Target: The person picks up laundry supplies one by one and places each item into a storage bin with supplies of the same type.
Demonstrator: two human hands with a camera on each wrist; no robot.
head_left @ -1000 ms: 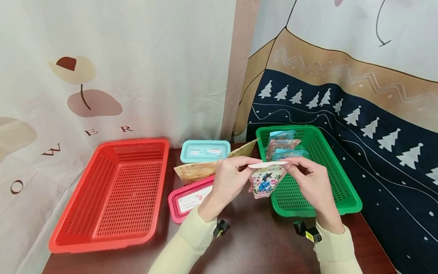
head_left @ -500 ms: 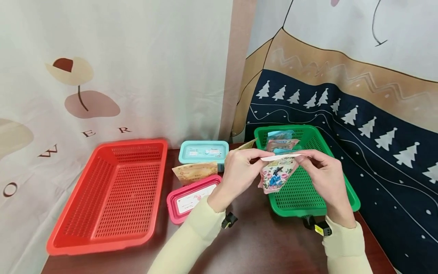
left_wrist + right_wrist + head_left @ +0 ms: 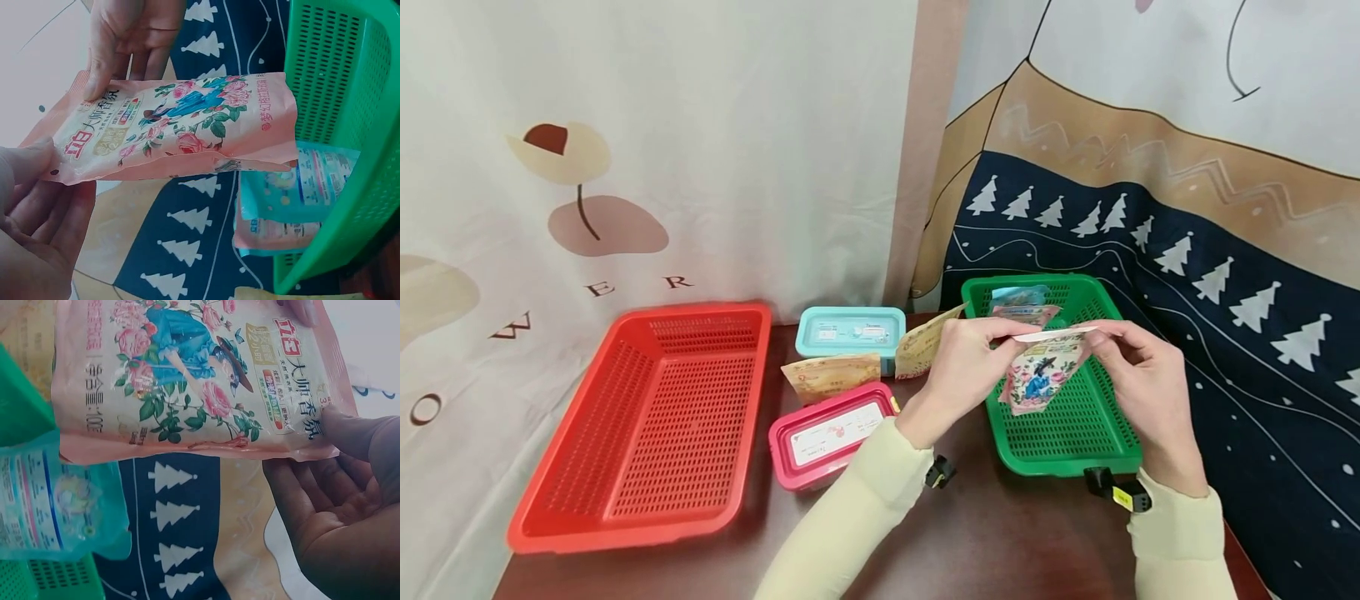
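A pink laundry detergent pouch (image 3: 1041,379) with a rose and blue-dress print hangs by its top edge between both hands, over the left part of the green basket (image 3: 1060,467). My left hand (image 3: 958,375) pinches one top corner between thumb and fingers; my right hand (image 3: 1153,387) pinches the other. In the left wrist view the pouch (image 3: 187,125) looks sealed and full-bodied. Inside the basket, behind it, stand a blue pouch (image 3: 1018,296) and a pink pouch (image 3: 1030,314). The right wrist view shows a blue-green pouch (image 3: 62,500); the held pouch and hands partly hide these from the head.
At left lies a red basket (image 3: 681,433). Between the baskets stand a light-blue lidded box (image 3: 850,332), a pink lidded box (image 3: 827,437) and two tan packets, one left (image 3: 835,375), one right (image 3: 921,343). Curtains (image 3: 775,167) back the brown table (image 3: 985,533).
Both hands have moved right with the detergent pouch, bringing it from the green basket's left edge to above its inside. The right tan packet and the pink box are now less covered.
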